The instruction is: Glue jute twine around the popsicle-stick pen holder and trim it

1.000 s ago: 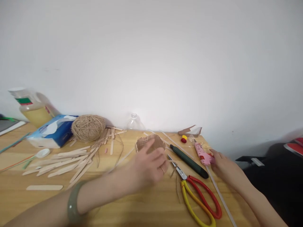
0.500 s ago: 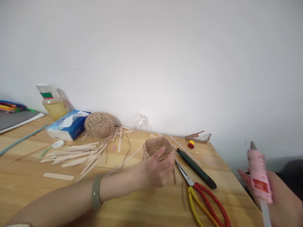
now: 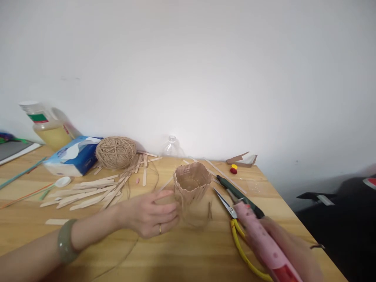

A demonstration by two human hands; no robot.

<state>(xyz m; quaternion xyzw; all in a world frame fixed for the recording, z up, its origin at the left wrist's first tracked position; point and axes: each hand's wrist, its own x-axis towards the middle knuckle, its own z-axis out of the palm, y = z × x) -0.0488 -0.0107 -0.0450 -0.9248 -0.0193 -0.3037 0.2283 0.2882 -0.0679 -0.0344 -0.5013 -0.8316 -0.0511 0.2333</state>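
A small basket of craft sticks (image 3: 192, 182) stands upright on the wooden table. Just left of it is my left hand (image 3: 152, 215), its fingers curled; a thin twine strand runs near the fingertips, and what the fingers hold is too blurred to make out. My right hand (image 3: 289, 246) is wrapped round a pink glue gun (image 3: 264, 243), its nozzle pointing up and left over a dark green pen-like tool (image 3: 255, 205). Scissors (image 3: 227, 205) with yellow handles lie partly under the glue gun. A twine strand (image 3: 125, 254) trails across the table below my left hand.
Loose craft sticks (image 3: 85, 192), a twine ball (image 3: 116, 152), a tissue pack (image 3: 73, 156) and a tilted-looking bottle (image 3: 49, 131) occupy the left. A clear bottle top (image 3: 172, 147) is by the wall. Yellow and red pieces (image 3: 234, 169) lie near torn cardboard (image 3: 242, 159).
My left hand has come off the basket and moved left. My right hand has brought the glue gun leftward over the table, above the scissors. The view has shifted slightly.
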